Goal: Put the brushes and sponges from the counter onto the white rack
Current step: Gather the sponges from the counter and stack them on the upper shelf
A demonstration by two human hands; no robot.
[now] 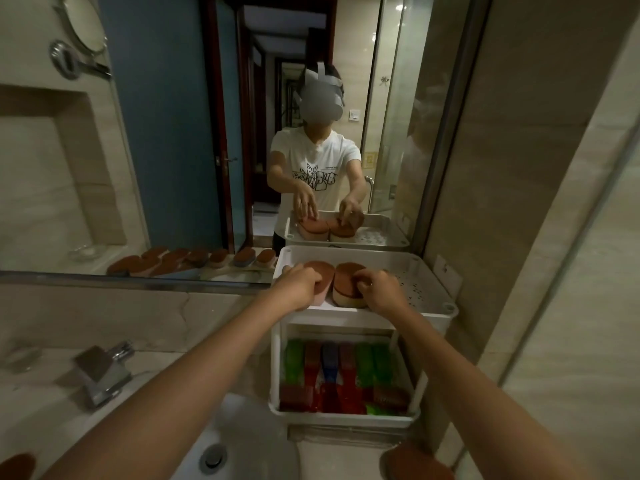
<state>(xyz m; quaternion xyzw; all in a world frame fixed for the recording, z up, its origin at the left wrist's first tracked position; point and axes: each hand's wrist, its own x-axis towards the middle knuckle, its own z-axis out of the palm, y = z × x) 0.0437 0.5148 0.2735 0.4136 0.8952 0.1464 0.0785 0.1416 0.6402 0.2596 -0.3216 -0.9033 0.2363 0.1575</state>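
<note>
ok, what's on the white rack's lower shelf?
Brushes in green, red and blue lie side by side on the lower shelf. Far ends are hidden under the top tray; exact count unclear.

Both my bare arms stretch forward. My left hand [298, 287] curls round the left sponge [323, 271]; my right hand [381, 291] curls its fingers onto the right sponge [346, 277].

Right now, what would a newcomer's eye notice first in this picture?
The left hand and the right hand each grip a brown-topped sponge, the left sponge and the right sponge, side by side on the top tier of the white rack. Its lower tier holds bright green, red and blue brushes. Behind, the mirror repeats the scene.
</note>
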